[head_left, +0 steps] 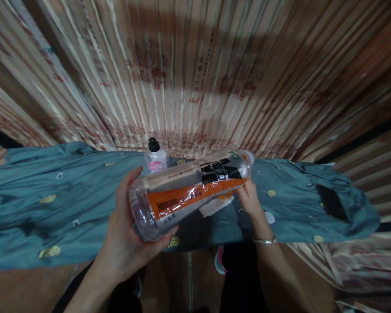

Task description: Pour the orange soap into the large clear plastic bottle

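A large clear plastic bottle [189,191] with an orange, black and silver label lies tilted in the air above the cloth, its base toward the left and its neck toward the upper right. My left hand [127,230] wraps round the base end, thumb below and fingers behind. Near the neck, my right hand [249,195] grips the lower side of the bottle; part of its fingers is hidden behind it. Just behind the bottle stands a smaller clear bottle [156,158] with a black cap and a pink label.
A teal patterned cloth [84,187] covers the narrow table. On it are a dark phone [332,203] at the right, a white piece of paper [217,206] under the bottle and a round white item [269,217]. Striped curtains [195,78] hang behind.
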### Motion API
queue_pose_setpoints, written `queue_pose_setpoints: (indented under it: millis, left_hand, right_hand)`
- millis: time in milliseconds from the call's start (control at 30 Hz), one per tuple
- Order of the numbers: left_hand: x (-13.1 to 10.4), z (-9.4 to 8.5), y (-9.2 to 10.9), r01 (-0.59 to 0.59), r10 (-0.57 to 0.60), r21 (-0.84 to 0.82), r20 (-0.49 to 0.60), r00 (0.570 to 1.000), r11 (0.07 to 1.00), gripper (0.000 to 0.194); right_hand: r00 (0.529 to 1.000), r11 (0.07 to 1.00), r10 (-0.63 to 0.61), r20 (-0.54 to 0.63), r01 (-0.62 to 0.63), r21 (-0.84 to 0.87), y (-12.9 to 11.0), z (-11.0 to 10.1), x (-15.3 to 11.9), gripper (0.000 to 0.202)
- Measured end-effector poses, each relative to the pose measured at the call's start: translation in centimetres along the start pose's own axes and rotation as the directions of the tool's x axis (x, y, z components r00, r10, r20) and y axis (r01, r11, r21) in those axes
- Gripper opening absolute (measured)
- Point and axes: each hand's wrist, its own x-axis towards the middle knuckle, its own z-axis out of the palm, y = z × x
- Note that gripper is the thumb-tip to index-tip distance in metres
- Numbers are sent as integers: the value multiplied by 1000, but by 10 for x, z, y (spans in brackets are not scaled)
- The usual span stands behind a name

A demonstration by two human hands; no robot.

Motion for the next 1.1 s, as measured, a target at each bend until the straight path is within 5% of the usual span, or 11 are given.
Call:
queue_pose_setpoints:
  millis: [600,1100]
  left_hand:
    - [-6,8,-3,-31,31,-1,-61,998,1000,101]
    - [-14,9,-10,28,-27,1,-102,994,1000,108]
  right_hand:
    - [1000,1000,4,-12,-4,6,-1,1,-1,80]
    - [999,999,-32,1,32,-40,-2,0,-1,60]
